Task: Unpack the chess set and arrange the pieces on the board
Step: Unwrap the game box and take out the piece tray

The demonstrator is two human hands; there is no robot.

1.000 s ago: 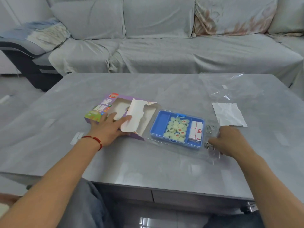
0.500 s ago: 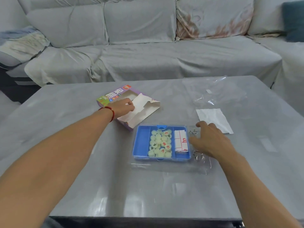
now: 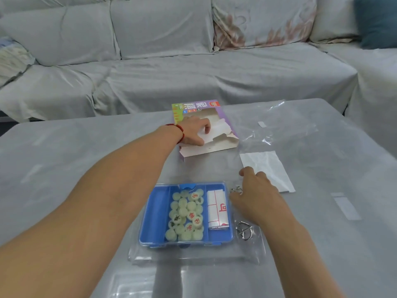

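Note:
An open blue plastic case (image 3: pixel 154 211) sits in a clear plastic tray (image 3: pixel 193 257) near the table's front edge. Its middle compartment holds several pale green round chess pieces (image 3: pixel 187 214) with red or green characters. The right compartment holds a folded white paper board (image 3: pixel 217 208) printed in red. My right hand (image 3: pixel 255 196) rests on the tray just right of the case, fingers relaxed and holding nothing. Farther back, my left hand (image 3: pixel 193 132) presses on the torn white flap of the purple cardboard box (image 3: pixel 193 107).
Two metal ring puzzles (image 3: pixel 243 230) lie in the tray beside my right hand. A white folded paper (image 3: pixel 266 166) and a crumpled clear plastic bag (image 3: pixel 279 125) lie at the right back of the grey table (image 3: pixel 64 168). A grey sofa (image 3: pixel 193 72) stands behind.
My left hand has slid the purple box from the left of the case to the back of the table. My right hand moved from the tray's front corner up along its right side.

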